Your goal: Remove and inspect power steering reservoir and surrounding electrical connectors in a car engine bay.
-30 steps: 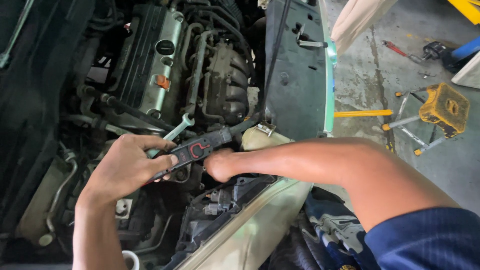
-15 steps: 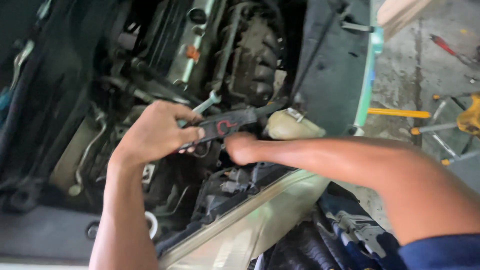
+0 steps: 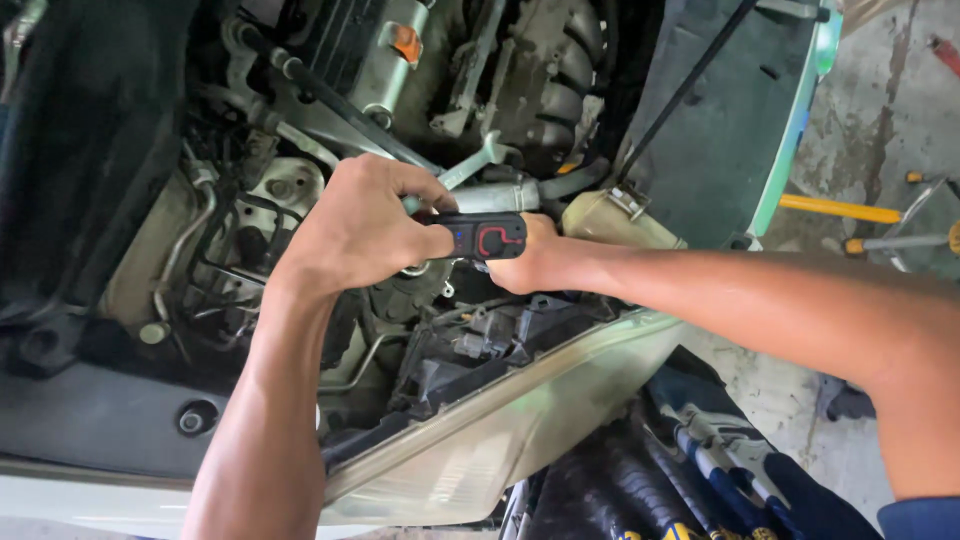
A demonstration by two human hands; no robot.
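I look down into a car's open engine bay. My left hand is wrapped around a small black device with a red marking and a blue light, held above the engine parts. My right hand reaches in from the right and sits just under and behind that device, fingers curled down among the parts; what it grips is hidden. A silver open-end wrench lies on the engine just beyond my left hand.
A headlight housing and the white bumper edge run along the bottom. A pale coolant tank sits right of the hands. The hood prop rod crosses the upper right. Yellow-handled stands rest on the concrete floor.
The view has shifted closer and lower over the bay. Both hands stay together around the black device, now nearer the middle of the picture.
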